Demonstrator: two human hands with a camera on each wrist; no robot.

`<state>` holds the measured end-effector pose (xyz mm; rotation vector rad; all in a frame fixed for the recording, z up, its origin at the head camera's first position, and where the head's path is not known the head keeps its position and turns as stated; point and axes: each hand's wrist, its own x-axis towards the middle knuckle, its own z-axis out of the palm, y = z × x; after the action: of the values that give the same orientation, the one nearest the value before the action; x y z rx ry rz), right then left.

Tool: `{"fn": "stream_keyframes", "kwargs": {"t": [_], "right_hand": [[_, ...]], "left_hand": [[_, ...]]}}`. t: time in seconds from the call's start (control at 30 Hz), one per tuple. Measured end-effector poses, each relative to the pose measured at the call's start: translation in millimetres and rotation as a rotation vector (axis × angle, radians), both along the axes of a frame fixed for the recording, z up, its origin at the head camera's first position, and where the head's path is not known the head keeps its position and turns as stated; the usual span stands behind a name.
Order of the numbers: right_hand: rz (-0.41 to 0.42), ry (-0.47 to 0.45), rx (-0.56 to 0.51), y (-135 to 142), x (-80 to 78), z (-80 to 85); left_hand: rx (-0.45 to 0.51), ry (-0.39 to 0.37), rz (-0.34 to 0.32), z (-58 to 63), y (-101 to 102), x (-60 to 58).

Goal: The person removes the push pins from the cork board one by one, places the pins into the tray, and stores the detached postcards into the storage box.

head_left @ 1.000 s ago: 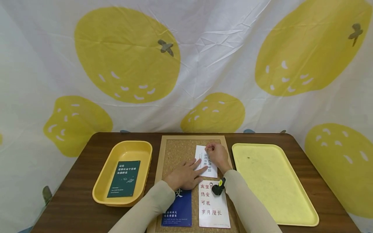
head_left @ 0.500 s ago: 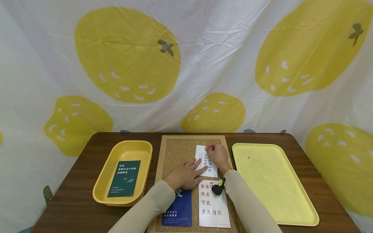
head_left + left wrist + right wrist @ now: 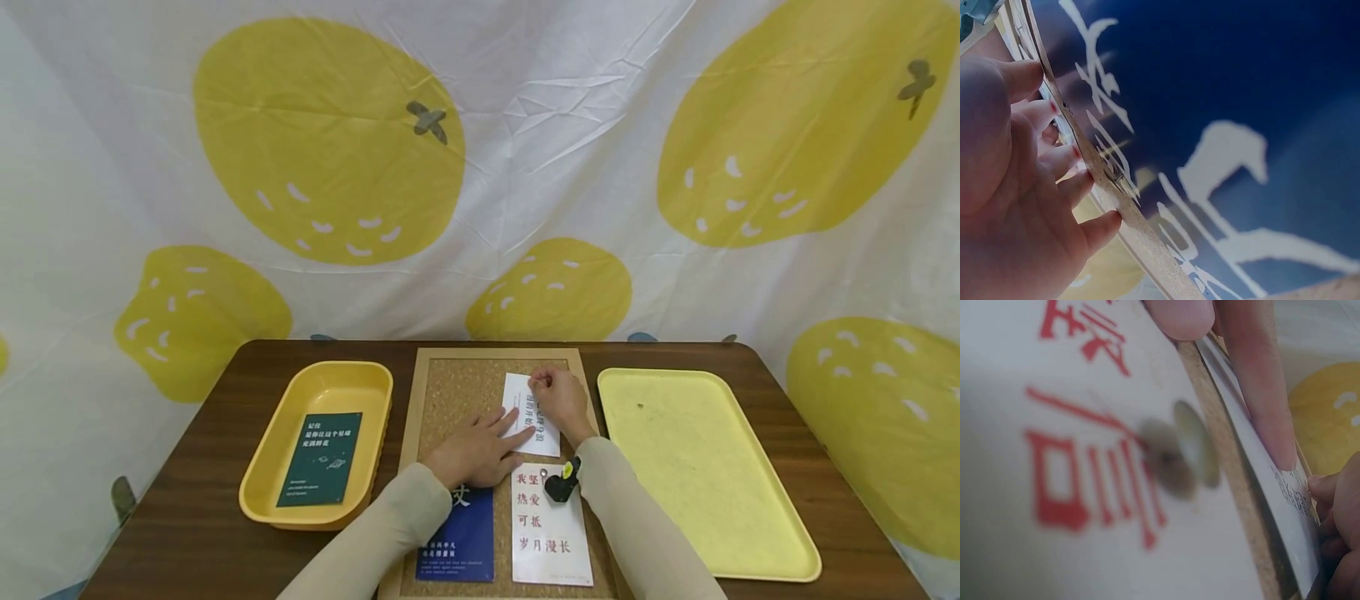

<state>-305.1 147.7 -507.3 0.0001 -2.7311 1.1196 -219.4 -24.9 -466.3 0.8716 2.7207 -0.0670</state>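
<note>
My left hand (image 3: 476, 450) lies with spread fingers on a white card (image 3: 513, 396) with sideways black lettering, on the upper part of the framed corkboard (image 3: 457, 379). My right hand (image 3: 561, 404) has thumb and forefinger drawn together low against that card near its far edge; fingertips hide whatever sits between them. Closer to me on the board are a blue card (image 3: 457, 550) with white characters, partly under the left forearm, and a white card (image 3: 551, 542) with red characters. A round metal thumbtack (image 3: 1194, 447) is stuck in the red-lettered card near its top.
To the left stands a deep yellow basin (image 3: 255, 500) with a dark green card (image 3: 318, 462) in it. A flat pale yellow tray (image 3: 705, 475) lies right of the board, on the dark wooden table (image 3: 202, 500). Behind hangs a lemon-patterned cloth (image 3: 525, 183).
</note>
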Motion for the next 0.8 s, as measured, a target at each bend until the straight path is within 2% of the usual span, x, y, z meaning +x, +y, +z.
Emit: {"fn": "stream_keyframes", "kwargs": {"t": [0.8], "right_hand": [[-0.004,-0.009,-0.072,0.9,1.4,2.6]], "left_hand": [[0.015,-0.008,0.0,1.7,-0.8,0.4]]}}
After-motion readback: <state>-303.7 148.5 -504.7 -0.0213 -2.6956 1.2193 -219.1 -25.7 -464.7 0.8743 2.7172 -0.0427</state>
